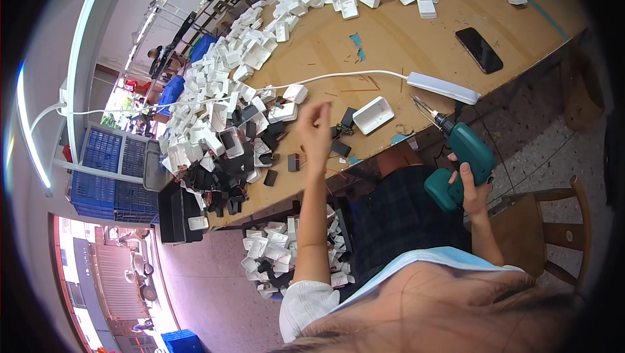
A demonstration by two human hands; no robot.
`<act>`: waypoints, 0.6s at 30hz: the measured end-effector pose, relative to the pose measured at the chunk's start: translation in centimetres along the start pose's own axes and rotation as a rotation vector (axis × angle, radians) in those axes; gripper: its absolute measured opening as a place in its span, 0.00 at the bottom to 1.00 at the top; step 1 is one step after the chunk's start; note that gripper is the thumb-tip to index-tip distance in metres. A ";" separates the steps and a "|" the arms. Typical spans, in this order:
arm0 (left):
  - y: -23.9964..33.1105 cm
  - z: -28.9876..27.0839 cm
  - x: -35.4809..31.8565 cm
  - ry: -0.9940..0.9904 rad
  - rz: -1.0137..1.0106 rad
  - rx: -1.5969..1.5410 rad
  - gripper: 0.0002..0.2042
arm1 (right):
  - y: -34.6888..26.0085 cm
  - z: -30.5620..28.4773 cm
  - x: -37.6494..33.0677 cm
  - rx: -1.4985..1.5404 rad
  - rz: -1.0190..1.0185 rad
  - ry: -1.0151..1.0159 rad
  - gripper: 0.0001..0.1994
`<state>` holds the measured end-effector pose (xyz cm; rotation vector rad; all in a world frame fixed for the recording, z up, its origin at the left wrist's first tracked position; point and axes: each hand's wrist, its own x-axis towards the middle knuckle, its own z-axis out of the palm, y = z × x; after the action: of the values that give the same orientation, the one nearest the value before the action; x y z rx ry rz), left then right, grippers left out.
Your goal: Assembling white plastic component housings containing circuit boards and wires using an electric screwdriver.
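My right hand (472, 187) is wrapped round the handle of a teal cordless drill (473, 151), just off the table's near edge. Its bit points up and left toward the tabletop. Above the table, my left hand (316, 130) has its fingers curled together in a pinch; whatever may be between them is too small to make out. Just right of this hand lie black parts with a small green circuit board (343, 130) and a white plastic box (374, 116), open side up. A small black block (293, 162) rests to its lower left.
White plastic housings (224, 60) are heaped along the table's far and left sides, mixed with black parts (224, 177) and wires. A white power strip (443, 88) trails its cord across the brown table (416, 40). A black phone (480, 50) lies right. A wooden chair (556, 229) stands lower right.
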<state>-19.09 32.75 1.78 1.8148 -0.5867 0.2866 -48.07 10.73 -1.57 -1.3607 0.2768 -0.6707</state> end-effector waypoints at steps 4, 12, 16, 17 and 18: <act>1.2 2.8 -4.1 -0.022 0.083 0.188 0.05 | 0.1 0.0 -0.2 -0.002 0.009 -0.001 0.19; 3.0 5.3 -7.4 -0.074 0.099 0.310 0.08 | 0.3 0.9 0.4 0.062 0.035 0.092 0.15; 2.8 5.9 -7.4 -0.058 0.133 0.265 0.06 | 0.8 1.2 0.5 0.050 0.039 0.075 0.14; 2.8 6.0 -7.2 -0.060 0.132 0.265 0.06 | 1.0 1.3 0.6 0.050 0.041 0.076 0.14; 2.8 6.2 -6.9 -0.054 0.176 0.289 0.04 | 1.4 1.3 0.7 0.027 0.052 0.064 0.14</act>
<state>-27.00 27.98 -1.23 2.0566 -0.7759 0.4622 -46.43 11.51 -2.45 -1.3037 0.3522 -0.6728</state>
